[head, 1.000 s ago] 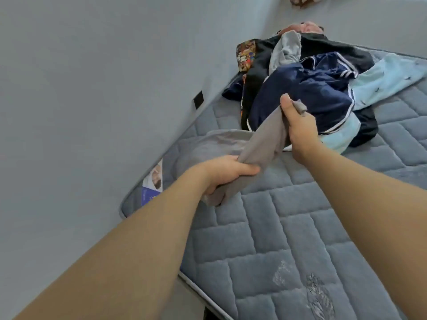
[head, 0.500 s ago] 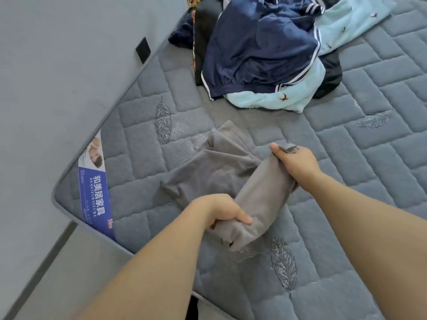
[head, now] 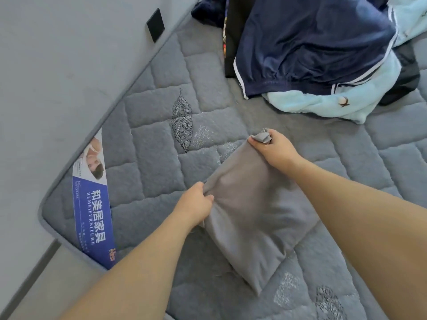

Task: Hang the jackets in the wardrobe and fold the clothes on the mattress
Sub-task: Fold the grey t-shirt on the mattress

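A grey garment (head: pixel 251 215) lies folded over on the quilted grey mattress (head: pixel 147 146), stretched between both hands. My left hand (head: pixel 196 202) grips its near left corner in a fist. My right hand (head: pixel 272 146) pinches the far corner, with a bunch of fabric sticking out above the fingers. Behind it lies a heap of clothes: a navy jacket with white trim (head: pixel 307 47), a light blue garment (head: pixel 328 102) under it, and black clothing (head: pixel 233 42) to the left.
A grey wall (head: pixel 57 65) runs along the mattress's left side, with a black socket (head: pixel 155 25) on it. A blue and white label (head: pixel 94 199) sits at the mattress corner. A strip of floor (head: pixel 46 273) shows at the lower left.
The view dropped toward the mattress. Both hands pulled the grey garment toward me and folded it over into a flatter, neater shape. The clothes heap now sits farther up the frame.
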`<act>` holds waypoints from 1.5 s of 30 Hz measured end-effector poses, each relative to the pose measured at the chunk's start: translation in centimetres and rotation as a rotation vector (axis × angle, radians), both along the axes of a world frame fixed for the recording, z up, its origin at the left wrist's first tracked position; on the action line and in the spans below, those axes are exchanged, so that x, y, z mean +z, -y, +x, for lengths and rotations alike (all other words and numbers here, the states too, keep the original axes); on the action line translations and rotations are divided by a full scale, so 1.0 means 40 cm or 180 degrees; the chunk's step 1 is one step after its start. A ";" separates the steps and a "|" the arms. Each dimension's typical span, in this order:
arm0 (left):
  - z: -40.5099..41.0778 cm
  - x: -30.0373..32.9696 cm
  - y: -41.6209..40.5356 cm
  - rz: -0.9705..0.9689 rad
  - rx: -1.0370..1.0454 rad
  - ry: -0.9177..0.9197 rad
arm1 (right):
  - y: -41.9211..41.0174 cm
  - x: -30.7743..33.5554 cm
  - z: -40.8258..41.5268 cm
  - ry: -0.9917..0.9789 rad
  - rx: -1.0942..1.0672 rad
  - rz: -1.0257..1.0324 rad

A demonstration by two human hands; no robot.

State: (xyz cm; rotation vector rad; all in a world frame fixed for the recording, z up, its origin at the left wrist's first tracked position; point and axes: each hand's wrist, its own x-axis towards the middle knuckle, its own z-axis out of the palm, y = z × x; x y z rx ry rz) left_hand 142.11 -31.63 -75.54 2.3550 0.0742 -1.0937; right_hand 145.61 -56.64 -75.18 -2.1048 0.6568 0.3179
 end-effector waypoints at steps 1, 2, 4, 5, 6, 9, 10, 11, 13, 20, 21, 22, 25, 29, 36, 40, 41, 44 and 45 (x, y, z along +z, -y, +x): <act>0.001 -0.004 -0.001 0.0055 -0.0003 0.0062 | 0.006 -0.005 0.008 -0.0064 0.0040 -0.0067; 0.002 -0.005 -0.004 0.0157 -0.0062 0.0169 | 0.011 -0.009 0.015 -0.0139 0.0089 -0.0169; 0.008 -0.001 -0.015 0.0447 -0.0350 0.0471 | 0.016 -0.012 0.029 -0.0233 0.0160 -0.0496; 0.012 0.001 -0.022 0.0566 -0.0536 0.0610 | 0.017 -0.013 0.034 -0.0261 0.0129 -0.0674; 0.018 0.003 -0.027 0.0641 -0.0720 0.0713 | 0.016 -0.016 0.037 -0.0299 0.0072 -0.0824; 0.028 0.000 -0.025 0.0868 -0.1099 0.0772 | 0.004 -0.039 0.036 -0.0456 -0.0083 -0.1081; 0.026 -0.006 -0.019 0.0966 -0.1151 0.0770 | -0.004 -0.048 0.035 -0.0478 -0.0132 -0.1208; 0.023 -0.014 -0.015 0.1056 -0.1171 0.0753 | -0.012 -0.054 0.033 -0.0477 -0.0162 -0.1426; 0.022 -0.027 -0.007 0.1169 -0.1114 0.0570 | -0.026 -0.063 0.030 -0.0503 -0.0237 -0.1866; 0.064 -0.008 0.036 0.1198 -0.0739 -0.0205 | -0.010 -0.038 0.004 -0.0756 -0.0032 -0.1353; 0.066 -0.003 0.041 0.1069 -0.0626 -0.0179 | -0.001 -0.028 -0.007 -0.0640 -0.0041 -0.0989; 0.067 0.002 0.046 0.0877 -0.0492 -0.0178 | 0.009 -0.018 -0.020 -0.0511 -0.0101 -0.0652; 0.070 0.029 0.066 0.0504 -0.0202 -0.0138 | 0.051 0.019 -0.066 -0.0121 -0.0470 -0.0250; 0.076 0.087 0.154 0.0662 -0.0493 0.0277 | 0.122 0.062 -0.158 0.0259 -0.1239 0.0088; 0.031 0.259 0.451 0.0661 -0.1807 0.1405 | 0.329 0.178 -0.410 0.0564 -0.2704 0.0838; -0.096 0.386 0.633 0.0454 -0.2347 0.1792 | 0.445 0.309 -0.606 0.0900 -0.3437 0.1094; -0.139 0.423 0.674 0.0379 -0.2463 0.1850 | 0.472 0.351 -0.661 0.0992 -0.3610 0.1144; -0.276 0.556 0.785 0.0178 -0.2802 0.2080 | 0.534 0.491 -0.837 0.1231 -0.3999 0.1191; -0.321 0.607 0.816 0.0104 -0.2910 0.2164 | 0.547 0.542 -0.898 0.1307 -0.4114 0.1156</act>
